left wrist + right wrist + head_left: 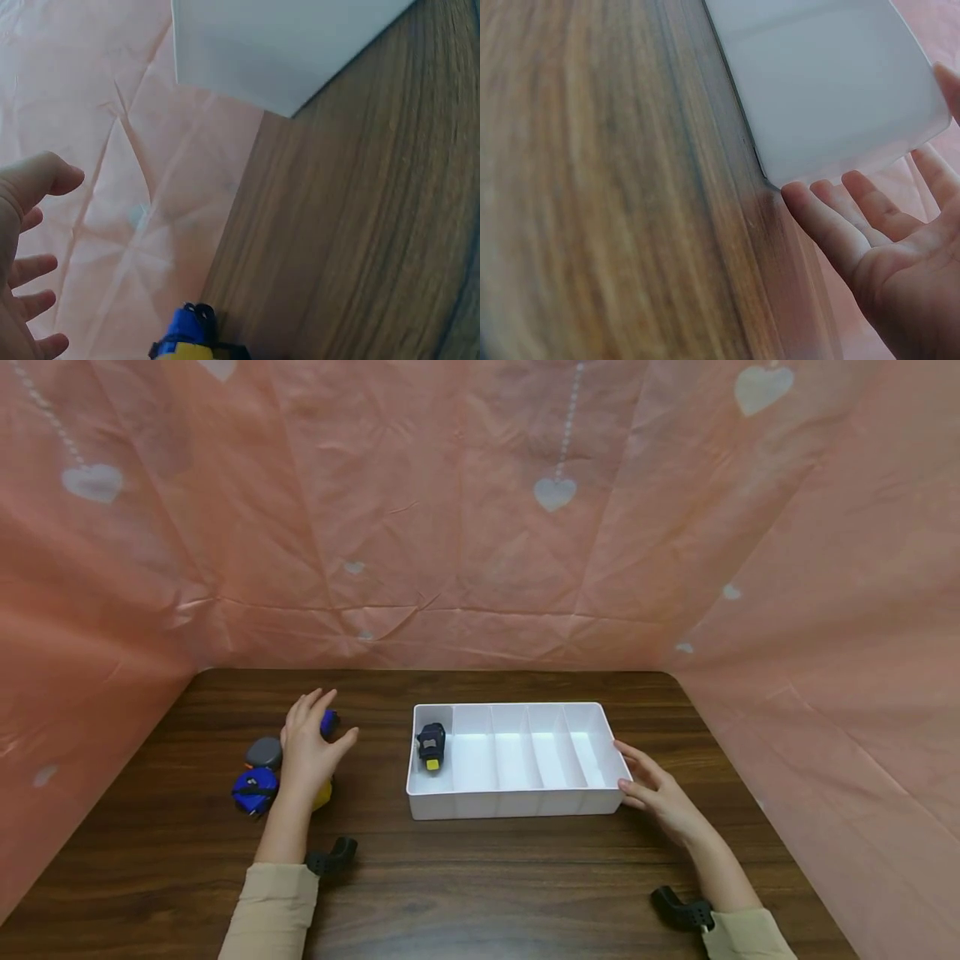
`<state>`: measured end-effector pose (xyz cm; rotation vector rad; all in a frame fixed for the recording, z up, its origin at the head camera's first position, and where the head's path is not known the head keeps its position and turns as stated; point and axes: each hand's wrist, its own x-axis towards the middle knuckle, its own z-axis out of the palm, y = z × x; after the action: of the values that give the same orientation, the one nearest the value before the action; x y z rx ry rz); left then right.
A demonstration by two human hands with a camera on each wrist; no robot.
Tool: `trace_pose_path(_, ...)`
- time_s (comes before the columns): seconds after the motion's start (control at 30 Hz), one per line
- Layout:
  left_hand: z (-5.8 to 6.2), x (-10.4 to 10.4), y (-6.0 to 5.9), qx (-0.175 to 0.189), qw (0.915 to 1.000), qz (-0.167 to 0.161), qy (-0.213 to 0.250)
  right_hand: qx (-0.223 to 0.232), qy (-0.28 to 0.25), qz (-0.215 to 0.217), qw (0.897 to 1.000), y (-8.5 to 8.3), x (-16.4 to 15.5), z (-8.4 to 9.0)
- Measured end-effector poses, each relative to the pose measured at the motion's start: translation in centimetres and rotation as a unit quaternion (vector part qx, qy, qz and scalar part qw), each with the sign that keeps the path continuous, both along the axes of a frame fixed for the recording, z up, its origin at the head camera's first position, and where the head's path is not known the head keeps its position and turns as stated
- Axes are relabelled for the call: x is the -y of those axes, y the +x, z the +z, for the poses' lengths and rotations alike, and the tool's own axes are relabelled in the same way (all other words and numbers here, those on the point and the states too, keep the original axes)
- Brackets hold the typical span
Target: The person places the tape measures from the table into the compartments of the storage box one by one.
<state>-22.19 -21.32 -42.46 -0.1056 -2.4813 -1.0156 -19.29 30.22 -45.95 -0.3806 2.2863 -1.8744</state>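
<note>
- Left hand (306, 747) was spread wide over the left of the worktop (480, 877), near a blue tape measure (254, 791) and a grey item (265, 752).
- Right hand (663, 800), fingers extended, touched the right end of the white tray (517, 804).
- Black tape measure (431, 742) lay in the tray's leftmost compartment.

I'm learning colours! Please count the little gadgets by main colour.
Blue gadgets: 2
Grey gadget: 1
Yellow gadget: 1, partly hidden
Black gadget, in the white box: 1
Total: 5 in sight; the left hand may hide more.
</note>
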Motion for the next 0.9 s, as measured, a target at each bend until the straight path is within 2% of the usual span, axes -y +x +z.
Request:
trace_pose_path(0.5,-1.3,0.8,-0.9,0.053,0.9970,0.057,0.004,0.007,0.000,0.001,1.000,0.0,0.0,0.3)
trace_pose_path(0.9,-2.3,1.3,-1.8,0.075,0.9942,0.073,0.027,0.008,0.000,-0.001,1.000,0.1,0.1,0.4)
